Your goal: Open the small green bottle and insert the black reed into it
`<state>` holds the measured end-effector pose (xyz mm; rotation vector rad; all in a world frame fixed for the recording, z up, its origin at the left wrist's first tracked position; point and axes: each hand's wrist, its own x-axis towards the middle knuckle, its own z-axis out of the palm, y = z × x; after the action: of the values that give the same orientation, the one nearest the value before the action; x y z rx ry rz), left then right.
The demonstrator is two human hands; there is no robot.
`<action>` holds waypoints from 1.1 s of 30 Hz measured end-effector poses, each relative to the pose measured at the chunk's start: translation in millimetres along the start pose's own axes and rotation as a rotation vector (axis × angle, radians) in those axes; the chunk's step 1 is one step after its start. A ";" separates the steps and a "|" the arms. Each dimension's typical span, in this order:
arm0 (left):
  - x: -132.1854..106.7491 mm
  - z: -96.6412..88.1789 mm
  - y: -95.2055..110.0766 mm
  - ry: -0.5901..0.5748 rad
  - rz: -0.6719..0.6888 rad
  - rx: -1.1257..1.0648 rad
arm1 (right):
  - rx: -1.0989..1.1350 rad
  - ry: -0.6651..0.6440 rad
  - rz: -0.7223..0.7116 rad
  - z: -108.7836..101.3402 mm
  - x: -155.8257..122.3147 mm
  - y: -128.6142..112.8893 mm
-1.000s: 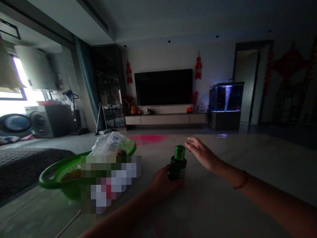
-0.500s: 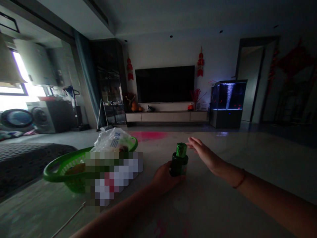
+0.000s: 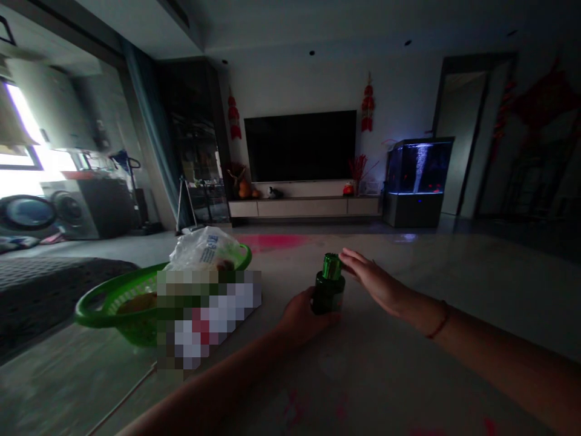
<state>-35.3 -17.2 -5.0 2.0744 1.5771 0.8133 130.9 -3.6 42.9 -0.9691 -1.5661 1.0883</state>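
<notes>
A dark green bottle (image 3: 330, 295) stands upright on the pale tabletop (image 3: 385, 375). Its shiny green cap (image 3: 332, 266) is on top. Wrapped around the lower body from the left is my left hand (image 3: 305, 316). My right hand (image 3: 370, 275) is at the right of the cap, fingers stretched out and held flat, with nothing in them. Its fingertips are at the cap's edge; whether they touch it I cannot tell. The bottle's label is too dark to read.
Left of the bottle sits a green plastic basket (image 3: 97, 318) holding a white plastic bag (image 3: 200, 245). A blurred-out white and red item (image 3: 218, 321) lies in front of it, near a thin cord (image 3: 122, 399). Beyond are a television (image 3: 299, 145) and a lit fish tank (image 3: 417, 169).
My right hand has come slightly closer to the cap. My left hand stays on the bottle. The view has tipped down slightly, so the room sits higher in it.
</notes>
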 end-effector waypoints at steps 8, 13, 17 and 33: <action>0.2 -2.2 1.0 -0.029 0.022 -0.023 | -0.086 0.031 -0.089 4.7 4.4 9.0; -0.9 -3.5 3.0 -0.038 0.029 -0.025 | -0.243 0.003 -0.164 4.1 7.0 11.1; 0.8 -0.2 -0.9 -0.023 0.030 -0.038 | -0.306 0.020 -0.208 3.6 7.6 13.9; -1.3 -1.4 -0.7 -0.029 0.107 0.017 | -0.055 -0.222 -0.161 3.3 7.0 35.3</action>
<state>-36.9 -18.2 -4.7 2.1885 1.4727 0.8052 129.0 12.5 10.6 -0.7631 -1.8294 1.0719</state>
